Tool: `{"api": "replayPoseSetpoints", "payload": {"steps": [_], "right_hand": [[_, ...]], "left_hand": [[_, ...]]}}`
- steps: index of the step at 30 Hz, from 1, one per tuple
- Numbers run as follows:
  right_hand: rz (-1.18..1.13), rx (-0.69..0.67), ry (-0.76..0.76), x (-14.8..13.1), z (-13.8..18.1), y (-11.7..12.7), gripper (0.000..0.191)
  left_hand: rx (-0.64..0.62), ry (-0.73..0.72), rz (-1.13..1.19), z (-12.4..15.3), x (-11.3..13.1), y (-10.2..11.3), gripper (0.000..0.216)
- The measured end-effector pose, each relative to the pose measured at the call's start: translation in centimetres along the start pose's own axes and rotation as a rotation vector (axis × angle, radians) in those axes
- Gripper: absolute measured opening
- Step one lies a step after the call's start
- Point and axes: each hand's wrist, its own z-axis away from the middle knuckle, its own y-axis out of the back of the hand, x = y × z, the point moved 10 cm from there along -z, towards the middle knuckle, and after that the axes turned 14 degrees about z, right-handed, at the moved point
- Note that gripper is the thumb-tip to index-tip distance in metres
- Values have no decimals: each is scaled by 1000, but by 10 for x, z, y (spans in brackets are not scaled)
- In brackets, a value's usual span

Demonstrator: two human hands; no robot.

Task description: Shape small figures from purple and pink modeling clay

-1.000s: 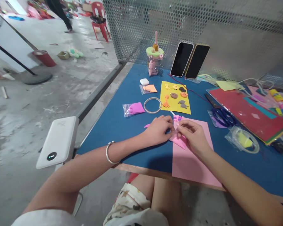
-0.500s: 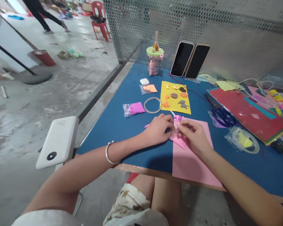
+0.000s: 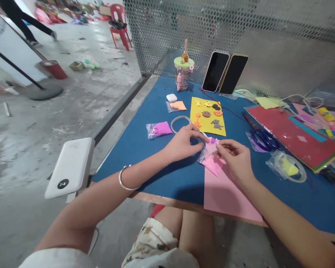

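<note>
My left hand [image 3: 185,143] has thumb and fingers apart, its fingertips beside a small pink and purple clay piece [image 3: 212,140] at the top of a pink sheet of paper [image 3: 229,197]. Thumb and fingers of my right hand [image 3: 236,158] are pinched together right of that piece; what is between them is too small to make out. Below the fingertips lies a clear packet of pink clay [image 3: 213,164], partly over the paper's left edge. A yellow card [image 3: 209,129] with several clay animals is just beyond my hands.
Nearby are a tape ring [image 3: 172,124], a purple clay packet [image 3: 162,128] and an orange one [image 3: 179,105]. A lidded cup [image 3: 183,67] and two phones [image 3: 216,70] stand behind. Scissors [image 3: 264,139] and a red folder [image 3: 301,137] lie right; a power bank [image 3: 71,167] sits left.
My left fingers have come off the clear packet and spread apart. The right pinch has shifted slightly right and the packet now shows more fully. A walking person has moved left.
</note>
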Motion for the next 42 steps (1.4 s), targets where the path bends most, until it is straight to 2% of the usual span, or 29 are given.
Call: {"api": "replayPoseSetpoints", "payload": {"steps": [7, 14, 22, 29, 42], "right_hand": [[192, 28, 113, -17, 4, 3, 10], [274, 32, 140, -18, 4, 4, 14], [316, 55, 182, -25, 6, 6, 12], [352, 108, 207, -29, 8, 10, 13], [398, 161, 249, -34, 9, 14, 15]], "left_hand": [[7, 71, 146, 2, 0, -4, 25], [1, 94, 188, 4, 0, -7, 27], [-12, 103, 206, 5, 2, -9, 29], [-39, 107, 333, 7, -2, -16, 33], [-26, 238, 530, 10, -12, -24, 34]]}}
